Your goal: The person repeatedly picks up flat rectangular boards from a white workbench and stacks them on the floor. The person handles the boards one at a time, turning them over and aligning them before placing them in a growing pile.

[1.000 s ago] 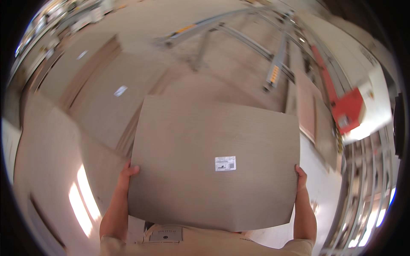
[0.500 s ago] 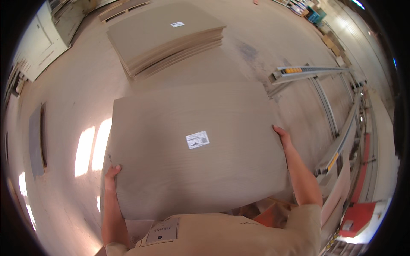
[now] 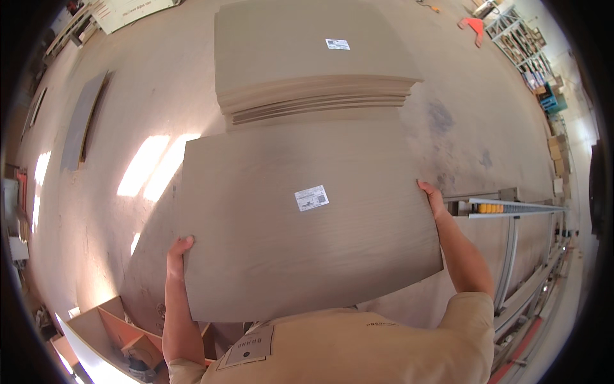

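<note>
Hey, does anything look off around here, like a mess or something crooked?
The stack of boards ahead looks untidy: its front edges don't line up. Dark smudges mark the floor to its right. The held board shows no clear damage.

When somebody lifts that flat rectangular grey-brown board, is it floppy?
The flat rectangular grey-brown board is probably fairly stiff: it spans from left hand to right hand without folding. Being so wide, it may be awkward to turn.
</note>
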Demonstrator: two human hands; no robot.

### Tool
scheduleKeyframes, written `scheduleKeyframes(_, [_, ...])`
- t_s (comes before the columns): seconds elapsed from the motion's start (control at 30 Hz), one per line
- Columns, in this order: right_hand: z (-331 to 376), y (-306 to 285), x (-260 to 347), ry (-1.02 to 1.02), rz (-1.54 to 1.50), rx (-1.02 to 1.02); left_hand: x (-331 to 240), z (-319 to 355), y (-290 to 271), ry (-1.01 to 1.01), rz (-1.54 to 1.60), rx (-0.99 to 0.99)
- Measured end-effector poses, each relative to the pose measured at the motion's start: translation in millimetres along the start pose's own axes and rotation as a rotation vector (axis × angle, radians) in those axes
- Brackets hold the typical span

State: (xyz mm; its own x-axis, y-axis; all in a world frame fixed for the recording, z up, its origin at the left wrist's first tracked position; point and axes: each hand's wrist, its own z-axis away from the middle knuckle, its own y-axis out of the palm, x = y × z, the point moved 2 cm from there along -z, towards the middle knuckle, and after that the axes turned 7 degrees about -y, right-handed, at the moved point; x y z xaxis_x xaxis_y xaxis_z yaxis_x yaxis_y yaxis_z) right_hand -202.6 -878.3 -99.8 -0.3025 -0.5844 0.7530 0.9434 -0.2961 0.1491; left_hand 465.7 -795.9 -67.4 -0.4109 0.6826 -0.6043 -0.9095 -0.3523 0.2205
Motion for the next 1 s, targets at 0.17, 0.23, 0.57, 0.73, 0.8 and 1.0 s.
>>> scheduleKeyframes(0.17, [-26.1, -8.6, 35.7, -0.026, 0.02, 0.021, 0.6, -4.5, 45.3, 0.077, -0.001, -0.017])
scheduleKeyframes(0.23, [-34.2, -11.9, 43.1, 0.007, 0.025, 0.02, 1.8, -4.5, 55.1, 0.058, -0.002, -0.106])
scheduleKeyframes(0.57, [-41.5, -26.4, 74.8, -0.058, 0.14, -0.071, 15.4, -12.2, 57.8, 0.235, -0.15, -0.009])
scheduleKeyframes(0.73, [31.0, 1.3, 89.6, -0.239, 0.682, -0.035, 25.6, -7.5, 46.3, 0.238, -0.102, -0.298])
scheduleKeyframes(0.8, [58.8, 10.2, 86.4, -0.417, 1.043, -0.057, 24.4, -26.6, 48.7, 0.155, -0.068, -0.277])
scheduleKeyframes(1.0, [162.3, 3.4, -46.2, -0.657, 0.966, -0.275, 12.0, -84.1, 49.7, -0.04, -0.047, -0.126])
